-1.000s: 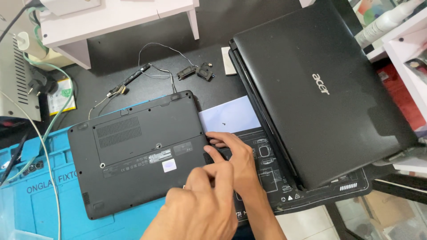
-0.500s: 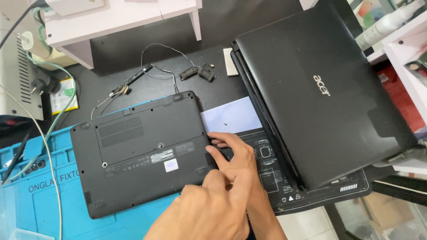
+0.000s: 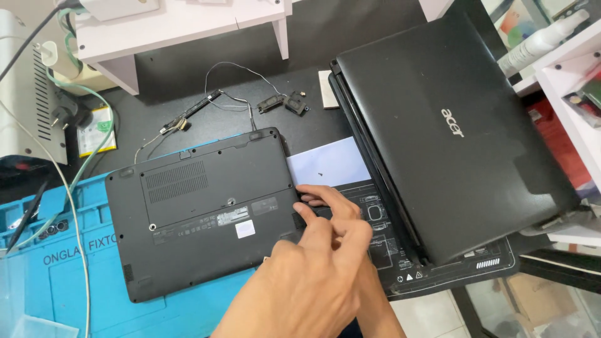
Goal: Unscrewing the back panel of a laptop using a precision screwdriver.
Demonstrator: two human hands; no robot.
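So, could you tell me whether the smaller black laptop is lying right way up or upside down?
Upside down: the smaller black laptop shows its underside, with vent slots, screws and stickers.

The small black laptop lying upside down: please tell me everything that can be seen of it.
The small black laptop lies closed, bottom side up, partly on a blue mat and partly on the dark table. Its shell looks like matte plastic. The underside shows a large cover panel with a vent grille, small screw holes, rubber feet at the far corners, and grey and white labels. Both hands overlap at its right edge: the front hand is clear, and fingers touch that edge. Which hand is which cannot be told.
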